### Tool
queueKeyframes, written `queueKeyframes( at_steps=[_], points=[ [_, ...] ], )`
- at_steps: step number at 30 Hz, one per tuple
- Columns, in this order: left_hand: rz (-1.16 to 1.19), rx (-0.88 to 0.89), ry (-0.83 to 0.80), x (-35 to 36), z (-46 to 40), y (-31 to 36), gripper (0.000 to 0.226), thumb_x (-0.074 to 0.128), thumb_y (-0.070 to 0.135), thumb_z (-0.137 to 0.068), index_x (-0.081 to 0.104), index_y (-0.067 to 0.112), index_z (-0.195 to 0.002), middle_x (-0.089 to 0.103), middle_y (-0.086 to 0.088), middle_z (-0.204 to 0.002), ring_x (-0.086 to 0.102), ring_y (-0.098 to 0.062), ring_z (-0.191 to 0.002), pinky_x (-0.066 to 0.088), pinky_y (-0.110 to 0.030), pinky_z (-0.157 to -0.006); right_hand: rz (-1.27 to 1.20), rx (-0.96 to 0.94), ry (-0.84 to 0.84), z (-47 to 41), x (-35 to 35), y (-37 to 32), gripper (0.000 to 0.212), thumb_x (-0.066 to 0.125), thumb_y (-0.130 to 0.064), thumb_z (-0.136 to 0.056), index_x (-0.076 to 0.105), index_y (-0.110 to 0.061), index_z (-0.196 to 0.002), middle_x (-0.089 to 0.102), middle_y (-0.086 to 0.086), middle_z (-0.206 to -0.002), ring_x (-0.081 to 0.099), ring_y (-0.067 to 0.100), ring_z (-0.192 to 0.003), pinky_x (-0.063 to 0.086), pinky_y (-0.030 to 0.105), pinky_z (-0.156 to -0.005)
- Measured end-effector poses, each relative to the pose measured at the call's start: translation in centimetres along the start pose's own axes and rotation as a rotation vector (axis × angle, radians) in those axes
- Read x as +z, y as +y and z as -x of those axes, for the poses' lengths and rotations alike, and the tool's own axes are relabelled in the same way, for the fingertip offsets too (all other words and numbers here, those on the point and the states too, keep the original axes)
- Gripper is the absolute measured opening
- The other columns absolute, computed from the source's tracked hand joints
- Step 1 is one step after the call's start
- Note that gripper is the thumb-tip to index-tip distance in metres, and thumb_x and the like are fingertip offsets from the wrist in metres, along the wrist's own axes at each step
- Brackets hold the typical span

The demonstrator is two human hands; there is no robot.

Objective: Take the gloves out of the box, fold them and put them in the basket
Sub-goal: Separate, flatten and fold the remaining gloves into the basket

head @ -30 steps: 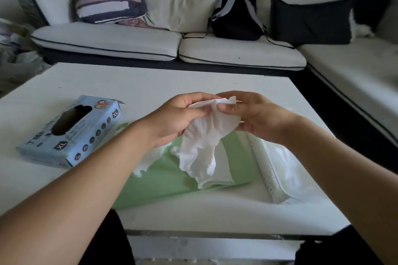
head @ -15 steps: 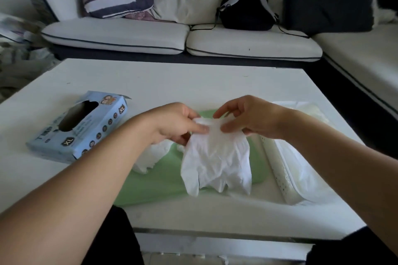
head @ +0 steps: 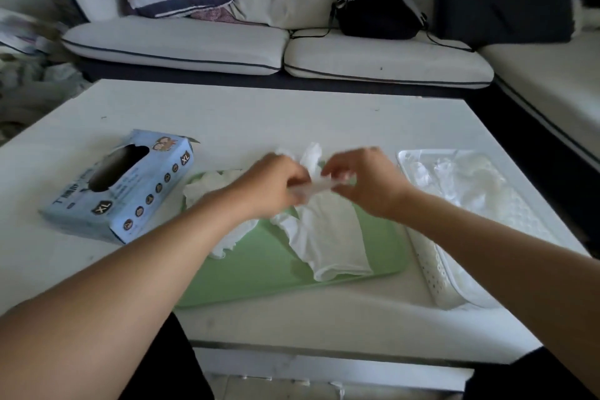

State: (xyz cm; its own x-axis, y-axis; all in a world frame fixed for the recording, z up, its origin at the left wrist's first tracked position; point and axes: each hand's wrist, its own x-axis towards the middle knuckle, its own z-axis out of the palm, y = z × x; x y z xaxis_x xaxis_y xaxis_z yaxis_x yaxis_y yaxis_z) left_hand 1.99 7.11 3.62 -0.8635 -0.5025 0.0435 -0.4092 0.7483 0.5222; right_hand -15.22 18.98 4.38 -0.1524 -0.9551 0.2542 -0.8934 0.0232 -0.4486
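Thin white glove: soft, matt, creased film, cloth-like in drape; pale green mat: smooth, matt; light blue printed cardboard box: smooth, faint sheen; white perforated plastic basket: semi-gloss wall; white table: smooth, matt top; sofa cushions: matt cloth.

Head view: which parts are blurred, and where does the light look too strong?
Head view: both hands, left and right, and the glove they pinch are motion-blurred; the box is fairly sharp; the basket looks washed out; straight edges bend from the wide lens.
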Motion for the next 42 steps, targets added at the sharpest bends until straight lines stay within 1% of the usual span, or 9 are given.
queueKeyframes(
  at_steps=[5,16,21,25,28,32,35,39,42],
  points=[
    [-0.178,0.064,-0.187,4.3,1.7,-0.4,0.004,0.077,0.018,-0.084,0.075,0.022,-0.084,0.073,0.006,-0.083,0.069,-0.015,-0.079,0.056,-0.039,-0.076,0.305,0.056,-0.469,3.0,2.8,1.4,0.029,0.057,-0.008,-0.085,0.069,-0.029,-0.100,0.065,-0.006,-0.104,0.064,0.024,-0.096,0.053,0.037,-0.078],
    [-0.259,0.130,-0.243,5.1,3.1,2.8,0.012,0.070,0.025,-0.081,0.067,0.021,-0.070,0.061,0.005,-0.065,0.060,-0.020,-0.062,0.055,-0.040,-0.060,0.259,0.011,-0.549,4.1,2.3,1.1,0.043,0.057,0.001,-0.079,0.071,-0.028,-0.108,0.049,-0.016,-0.093,0.059,0.016,-0.091,0.039,0.025,-0.071],
    [-0.160,-0.004,-0.416,5.5,3.5,2.8,0.013,0.072,0.036,-0.081,0.074,0.026,-0.088,0.061,0.012,-0.072,0.059,-0.009,-0.067,0.050,-0.026,-0.061,0.221,-0.026,-0.658,4.0,2.7,0.8,0.039,0.061,0.003,-0.078,0.071,-0.019,-0.108,0.055,-0.010,-0.089,0.052,0.012,-0.081,0.039,0.023,-0.071],
    [-0.026,-0.167,-0.218,4.2,2.1,2.1,0.029,0.063,0.050,-0.081,0.073,0.026,-0.094,0.065,0.007,-0.095,0.063,-0.014,-0.086,0.051,-0.027,-0.074,0.181,0.014,-0.765,3.3,1.4,0.6,0.029,0.072,-0.016,-0.082,0.073,-0.023,-0.111,0.063,-0.014,-0.083,0.055,0.003,-0.074,0.040,0.017,-0.070],
    [-0.165,-0.257,-0.054,3.7,1.1,-0.3,0.021,0.062,0.037,-0.094,0.067,0.025,-0.110,0.055,0.001,-0.111,0.059,-0.021,-0.103,0.047,-0.032,-0.085,0.065,0.103,-0.590,1.9,0.8,1.2,0.014,0.074,-0.028,-0.087,0.078,-0.022,-0.099,0.071,-0.014,-0.085,0.059,-0.005,-0.071,0.045,0.015,-0.071],
    [-0.057,-0.396,-0.126,4.2,0.7,-1.8,0.058,0.072,0.033,-0.092,0.048,0.015,-0.142,0.059,-0.005,-0.128,0.059,-0.023,-0.110,0.048,-0.032,-0.087,-0.165,0.316,-0.266,-0.1,2.8,2.6,0.014,0.080,-0.027,-0.083,0.078,-0.017,-0.092,0.073,-0.004,-0.084,0.068,0.010,-0.076,0.058,0.026,-0.072],
    [0.088,-0.447,-0.034,5.2,0.2,-2.0,0.069,0.077,0.031,-0.088,0.043,0.016,-0.146,0.056,-0.003,-0.137,0.058,-0.022,-0.117,0.048,-0.031,-0.094,-0.254,0.450,-0.259,-1.0,4.9,2.7,0.033,0.084,-0.026,-0.078,0.074,-0.016,-0.108,0.072,-0.002,-0.095,0.067,0.014,-0.085,0.057,0.029,-0.075],
    [0.291,-0.520,0.061,5.6,-0.3,-2.0,0.052,0.073,0.023,-0.092,0.050,0.018,-0.139,0.061,0.001,-0.110,0.061,-0.021,-0.100,0.053,-0.034,-0.087,-0.268,0.366,-0.273,-1.5,6.0,2.0,0.055,0.081,-0.017,-0.081,0.062,-0.023,-0.132,0.063,-0.009,-0.125,0.058,0.006,-0.092,0.044,0.019,-0.078],
    [0.279,-0.572,0.046,4.9,-0.3,-1.9,0.039,0.064,0.017,-0.093,0.054,0.019,-0.131,0.060,0.002,-0.107,0.061,-0.022,-0.103,0.051,-0.032,-0.085,-0.225,0.277,-0.366,-1.6,6.1,1.7,0.057,0.073,-0.012,-0.086,0.058,-0.032,-0.138,0.059,-0.020,-0.113,0.058,0.008,-0.093,0.041,0.011,-0.069]
  ],
)
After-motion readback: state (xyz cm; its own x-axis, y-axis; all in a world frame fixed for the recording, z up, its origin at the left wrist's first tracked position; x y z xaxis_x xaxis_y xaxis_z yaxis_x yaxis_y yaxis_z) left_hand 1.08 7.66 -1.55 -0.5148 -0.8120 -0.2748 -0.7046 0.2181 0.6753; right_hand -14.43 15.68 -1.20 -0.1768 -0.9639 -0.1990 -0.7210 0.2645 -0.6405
